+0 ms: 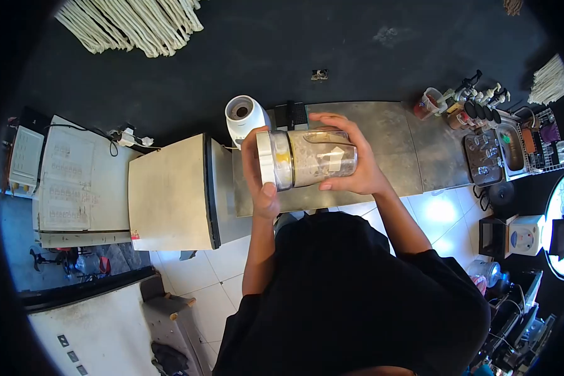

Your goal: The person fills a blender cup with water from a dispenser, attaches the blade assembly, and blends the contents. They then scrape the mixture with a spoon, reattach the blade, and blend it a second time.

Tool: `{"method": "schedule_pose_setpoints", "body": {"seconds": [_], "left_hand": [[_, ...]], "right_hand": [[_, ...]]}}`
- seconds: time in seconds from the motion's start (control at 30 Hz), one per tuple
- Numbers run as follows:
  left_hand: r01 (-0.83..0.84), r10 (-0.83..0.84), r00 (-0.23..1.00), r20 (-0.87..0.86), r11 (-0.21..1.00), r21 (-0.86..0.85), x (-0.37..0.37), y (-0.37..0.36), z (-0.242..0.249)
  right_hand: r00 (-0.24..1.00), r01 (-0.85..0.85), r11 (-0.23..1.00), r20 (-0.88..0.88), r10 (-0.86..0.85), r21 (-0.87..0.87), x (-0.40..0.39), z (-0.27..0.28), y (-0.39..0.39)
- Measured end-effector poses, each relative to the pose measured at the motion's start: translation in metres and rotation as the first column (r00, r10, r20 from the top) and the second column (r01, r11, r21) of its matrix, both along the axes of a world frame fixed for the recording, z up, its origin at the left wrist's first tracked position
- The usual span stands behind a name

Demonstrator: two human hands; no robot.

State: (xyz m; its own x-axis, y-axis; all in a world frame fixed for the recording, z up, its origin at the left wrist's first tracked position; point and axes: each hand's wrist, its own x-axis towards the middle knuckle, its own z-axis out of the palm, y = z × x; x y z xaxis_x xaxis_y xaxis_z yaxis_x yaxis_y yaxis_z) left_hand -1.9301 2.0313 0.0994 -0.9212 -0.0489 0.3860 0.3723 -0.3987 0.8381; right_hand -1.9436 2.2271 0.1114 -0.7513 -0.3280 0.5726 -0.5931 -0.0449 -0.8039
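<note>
A clear blender jar (316, 156) lies on its side in the air in front of me, above the metal counter. It has a white collar at its left end and a pale tape patch on its wall. Pale, cloudy contents or residue show through it. My left hand (261, 188) is closed around the white collar, thumb toward me. My right hand (365, 166) wraps the other end, with fingers behind and thumb in front. Just behind the collar stands a white blender base (244, 119), its round dark socket facing up.
The steel counter (388, 141) runs to the right, toward pump bottles (485, 94), a red-stained pitcher (427, 103), a tray of glasses (484, 160) and a sink (512, 153). A dark keypad device (291, 116) sits behind the jar. At left stands a pale cabinet (169, 194).
</note>
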Motion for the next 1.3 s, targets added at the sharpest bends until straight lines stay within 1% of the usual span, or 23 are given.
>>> {"method": "schedule_pose_setpoints", "body": {"seconds": [0.07,0.1,0.13,0.17,0.2,0.23,0.27,0.3,0.37,0.4,0.47,0.53,0.6,0.67,0.7,0.77,0.8,0.87,0.93,1.0,1.2,1.27,1.3], "left_hand": [[-0.072,0.072,0.997,-0.004,0.996,-0.053,-0.006,-0.01,-0.009],[-0.15,0.156,0.987,0.041,0.982,-0.11,-0.005,-0.009,-0.012],[-0.185,0.223,0.967,0.124,0.948,-0.259,-0.007,-0.009,-0.013],[-0.105,0.238,0.949,0.207,0.856,-0.506,-0.004,-0.009,0.003],[0.008,0.272,0.92,0.282,0.706,-0.708,-0.003,-0.012,0.019],[0.056,0.28,0.928,0.244,0.544,-0.838,-0.01,-0.021,-0.001],[0.055,0.281,0.928,0.242,0.542,-0.838,-0.015,-0.03,-0.017],[0.088,0.286,0.908,0.305,0.581,-0.809,-0.02,-0.039,-0.031],[0.18,0.305,0.849,0.432,0.601,-0.779,-0.023,-0.059,-0.037],[0.185,0.303,0.847,0.436,0.601,-0.778,-0.026,-0.074,-0.046],[0.287,0.316,0.799,0.511,0.547,-0.787,-0.035,-0.108,-0.091],[0.314,0.296,0.787,0.542,0.564,-0.764,-0.046,-0.143,-0.143],[0.294,0.301,0.836,0.459,0.46,-0.838,-0.061,-0.168,-0.173],[0.356,0.302,0.796,0.524,0.466,-0.81,-0.081,-0.186,-0.19],[0.336,0.285,0.797,0.533,0.525,-0.782,-0.091,-0.195,-0.212],[0.344,0.259,0.764,0.591,0.611,-0.713,-0.114,-0.207,-0.242],[0.352,0.253,0.76,0.599,0.614,-0.706,-0.123,-0.208,-0.257],[0.268,0.344,0.812,0.472,0.498,-0.825,-0.139,-0.211,-0.274],[0.313,0.311,0.795,0.521,0.524,-0.792,-0.151,-0.209,-0.278],[0.199,0.331,0.876,0.352,0.417,-0.887,-0.16,-0.205,-0.283],[0.237,0.263,0.889,0.374,0.434,-0.869,-0.18,-0.192,-0.268],[0.087,0.223,0.957,0.187,0.395,-0.915,-0.184,-0.189,-0.271],[0.095,0.217,0.957,0.194,0.395,-0.914,-0.185,-0.188,-0.273]], "right_hand": [[0.97,-0.022,0.973,0.23,0.076,-0.229,0.004,-0.003,-0.016],[0.969,-0.023,0.972,0.232,0.078,-0.232,0.003,-0.012,-0.028],[0.818,0.065,0.847,0.514,0.258,-0.528,0.001,-0.033,-0.042],[0.575,0.253,0.65,0.652,0.494,-0.716,-0.003,-0.06,-0.052],[0.287,0.398,0.449,0.574,0.767,-0.8,-0.012,-0.109,-0.054],[0.256,0.387,0.31,0.425,0.868,-0.868,-0.009,-0.138,-0.066],[0.224,0.379,0.162,0.26,0.939,-0.911,-0.007,-0.155,-0.077],[0.223,0.374,0.163,0.26,0.94,-0.913,-0.017,-0.164,-0.079],[0.318,0.573,0.635,0.855,0.409,-0.517,-0.025,-0.165,-0.082],[0.357,0.654,0.73,0.932,-0.064,-0.201,-0.03,-0.166,-0.086],[0.571,0.568,0.82,0.685,-0.452,0.068,-0.054,-0.151,-0.084],[0.61,0.552,0.833,0.664,-0.432,0.035,-0.083,-0.132,-0.087],[0.648,0.534,0.845,0.639,-0.414,0.005,-0.122,-0.118,-0.092],[0.918,0.315,0.941,0.214,-0.335,0.121,-0.164,-0.111,-0.098],[0.914,0.319,0.939,0.218,-0.341,0.129,-0.18,-0.101,-0.105],[0.962,0.271,0.803,-0.174,-0.21,0.531,-0.21,-0.075,-0.126],[0.963,0.269,0.798,-0.168,-0.211,0.539,-0.221,-0.069,-0.136],[0.997,0.072,0.633,-0.053,-0.048,0.771,-0.241,-0.065,-0.157],[0.999,0.039,0.536,-0.03,-0.026,0.843,-0.254,-0.066,-0.175],[0.998,-0.059,0.372,0.059,0.01,0.926,-0.263,-0.063,-0.187],[0.994,-0.092,0.246,0.074,0.083,0.965,-0.278,-0.075,-0.198],[0.998,-0.058,0.219,0.054,0.024,0.974,-0.284,-0.075,-0.198],[0.999,-0.02,0.192,0.027,-0.032,0.981,-0.285,-0.075,-0.198]]}}
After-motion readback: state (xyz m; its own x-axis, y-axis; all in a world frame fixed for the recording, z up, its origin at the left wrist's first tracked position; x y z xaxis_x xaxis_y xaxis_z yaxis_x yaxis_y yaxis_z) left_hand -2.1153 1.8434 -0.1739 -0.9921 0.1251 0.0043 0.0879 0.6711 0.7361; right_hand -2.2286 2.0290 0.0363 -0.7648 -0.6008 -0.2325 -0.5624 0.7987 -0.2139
